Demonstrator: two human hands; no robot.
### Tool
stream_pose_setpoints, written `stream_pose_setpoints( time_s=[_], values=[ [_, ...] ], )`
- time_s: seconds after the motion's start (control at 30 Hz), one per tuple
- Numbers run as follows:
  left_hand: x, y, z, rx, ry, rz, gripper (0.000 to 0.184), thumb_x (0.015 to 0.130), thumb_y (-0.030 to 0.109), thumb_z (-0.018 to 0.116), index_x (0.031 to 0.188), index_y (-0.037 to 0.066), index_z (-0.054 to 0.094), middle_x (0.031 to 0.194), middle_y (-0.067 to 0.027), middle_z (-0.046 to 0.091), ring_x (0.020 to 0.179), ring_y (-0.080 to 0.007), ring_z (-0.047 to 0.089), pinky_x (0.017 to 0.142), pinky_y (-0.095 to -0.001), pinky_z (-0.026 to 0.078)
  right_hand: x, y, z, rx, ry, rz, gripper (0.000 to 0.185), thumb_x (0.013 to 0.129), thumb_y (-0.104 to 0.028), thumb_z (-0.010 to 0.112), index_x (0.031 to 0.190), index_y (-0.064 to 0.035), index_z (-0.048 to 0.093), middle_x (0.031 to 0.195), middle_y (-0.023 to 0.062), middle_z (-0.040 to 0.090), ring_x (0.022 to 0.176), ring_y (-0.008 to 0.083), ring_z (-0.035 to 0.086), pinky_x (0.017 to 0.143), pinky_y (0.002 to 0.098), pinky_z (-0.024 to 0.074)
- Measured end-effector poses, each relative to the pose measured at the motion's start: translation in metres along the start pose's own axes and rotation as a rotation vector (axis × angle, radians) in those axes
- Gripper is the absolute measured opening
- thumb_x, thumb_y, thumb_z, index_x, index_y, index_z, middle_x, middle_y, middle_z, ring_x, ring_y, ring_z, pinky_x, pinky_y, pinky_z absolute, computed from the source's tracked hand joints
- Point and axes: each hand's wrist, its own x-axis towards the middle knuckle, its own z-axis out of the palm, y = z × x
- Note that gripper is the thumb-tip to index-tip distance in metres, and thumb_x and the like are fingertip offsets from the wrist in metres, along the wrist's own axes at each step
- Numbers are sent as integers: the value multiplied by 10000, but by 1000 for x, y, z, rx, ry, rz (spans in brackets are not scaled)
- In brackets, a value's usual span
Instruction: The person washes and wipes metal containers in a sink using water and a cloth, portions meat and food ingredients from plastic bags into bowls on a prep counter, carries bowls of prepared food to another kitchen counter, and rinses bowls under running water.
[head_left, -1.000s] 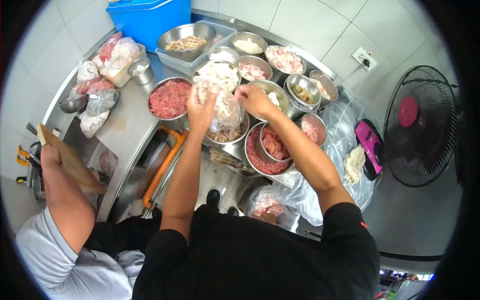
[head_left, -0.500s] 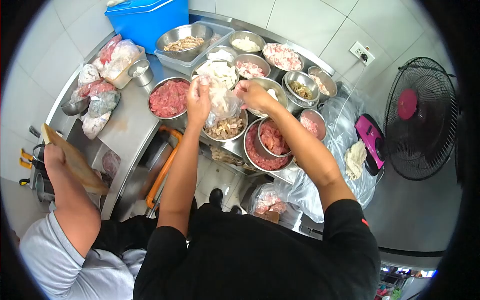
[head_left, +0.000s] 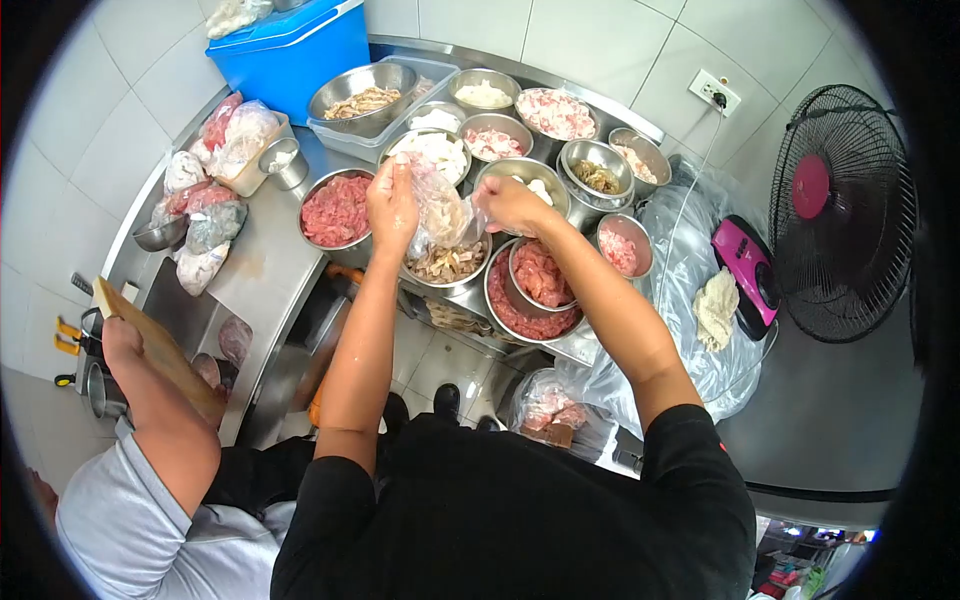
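A clear plastic bag (head_left: 438, 205) with pale, wet-looking contents hangs between my hands, above the metal bowls. My left hand (head_left: 392, 208) grips its left side, fingers pointing up and closed. With bent fingers, my right hand (head_left: 512, 206) pinches the bag's right edge. Directly below the bag is a bowl of brownish sliced pieces (head_left: 445, 264). Left of my left hand stands a bowl of red ground meat (head_left: 338, 212). White pieces (head_left: 432, 152) fill a bowl behind the bag. A smaller bowl of red meat (head_left: 541, 274) sits inside a larger one below my right forearm.
Several more food bowls, including pink diced meat (head_left: 556, 112), crowd the counter. Bagged food (head_left: 212, 215) and a blue cooler (head_left: 290, 60) are at left. A co-worker's hand (head_left: 122, 338) holds a cutting board (head_left: 165, 350). A fan (head_left: 845, 215) and purple-fronted scale (head_left: 745, 265) stand right.
The bag stays between my hands and looks more stretched to the right. The camera view has shifted slightly. The co-worker's hand and the board appear a little lower.
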Motion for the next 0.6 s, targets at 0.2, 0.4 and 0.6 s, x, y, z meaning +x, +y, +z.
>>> stream_pose_setpoints(
  time_s=[0.2, 0.4, 0.6],
  values=[
    [-1, -6, 9, -43, 71, 3, 323, 966, 233, 439, 952, -36, 616, 790, -42, 614, 727, -87, 525, 673, -258, 436, -4, -5, 8, 96, -13, -177, 106, 892, -130, 545, 890, -25, 542, 775, 12, 567, 633, 107, 525, 580, 251, 490],
    [7, -27, 7, -55, 161, -13, 324, 968, 229, 434, 941, -40, 612, 779, -35, 610, 722, -82, 520, 667, -250, 432, -8, -11, 12, 60, -216, -308, 181, 874, -193, 622, 957, -32, 636, 749, -18, 577, 654, 45, 489, 564, 219, 443],
    [1, -31, 3, -167, 29, -169, 316, 971, 225, 421, 997, -25, 611, 812, -40, 614, 751, -81, 516, 701, -247, 434, 3, -9, 25, -229, 0, -289, 168, 858, -182, 637, 833, -18, 667, 689, -36, 574, 598, 57, 455, 526, 238, 382]
  ],
)
